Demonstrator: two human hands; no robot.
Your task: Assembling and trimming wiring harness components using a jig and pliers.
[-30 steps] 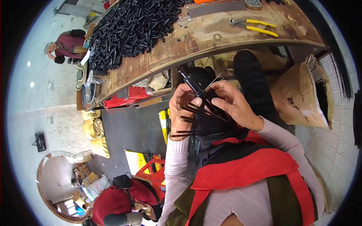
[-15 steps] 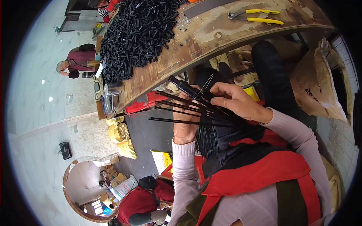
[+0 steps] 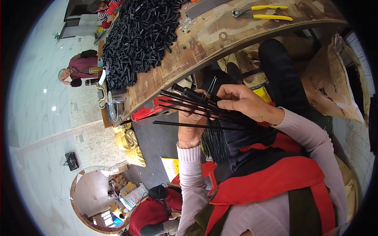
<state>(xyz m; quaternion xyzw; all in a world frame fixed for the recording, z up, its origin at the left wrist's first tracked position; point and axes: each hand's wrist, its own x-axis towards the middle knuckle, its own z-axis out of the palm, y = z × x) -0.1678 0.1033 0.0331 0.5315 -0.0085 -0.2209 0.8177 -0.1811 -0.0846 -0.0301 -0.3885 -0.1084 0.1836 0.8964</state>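
Both hands, left hand (image 3: 191, 129) and right hand (image 3: 242, 104), grip the black rods (image 3: 189, 103); align tips evenly, keeping the bundle tight.

rods (image 3: 185, 103): black | pliers (image 3: 264, 11): yellow handles | apron (image 3: 275, 177): red | sleeves (image 3: 189, 173): pale pink

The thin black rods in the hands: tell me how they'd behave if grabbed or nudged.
The thin black rods jut out straight past the left hand, so probably stiff. They look slender, likely light. Fanned loosely between it and the right hand, single ones could slip out; round ones would likely roll on the workbench.
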